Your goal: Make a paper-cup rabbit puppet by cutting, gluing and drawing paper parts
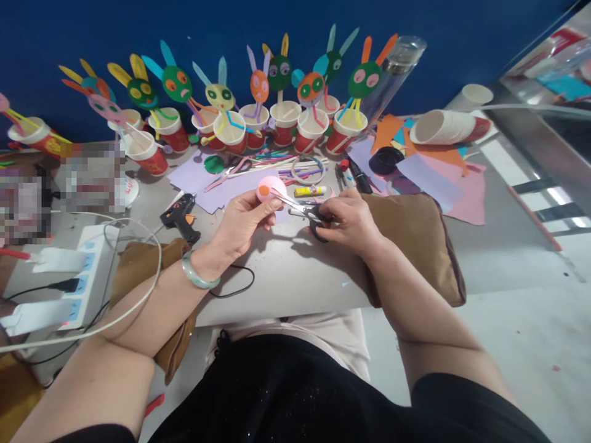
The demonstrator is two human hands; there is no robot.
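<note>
Between thumb and fingers, my left hand [249, 218] pinches a small pink paper disc [277, 184] with an orange spot on its left side. My right hand [346, 221] is closed around the black handles of a pair of scissors [293, 205]. The blades point left and reach the disc's right edge; whether they are cutting into it I cannot tell. Just behind the hands lies a yellow glue stick [309, 191]. A black hot glue gun [181, 217] rests on the table left of my left hand.
Paper cups [229, 132] bearing rabbit-like paper figures line the back by a blue wall. Behind my hands lie lilac paper [196, 178], pens [359, 177] and sticks. A brown cushion [406, 246] is under my right forearm. A power strip [87, 274] with cables occupies the left.
</note>
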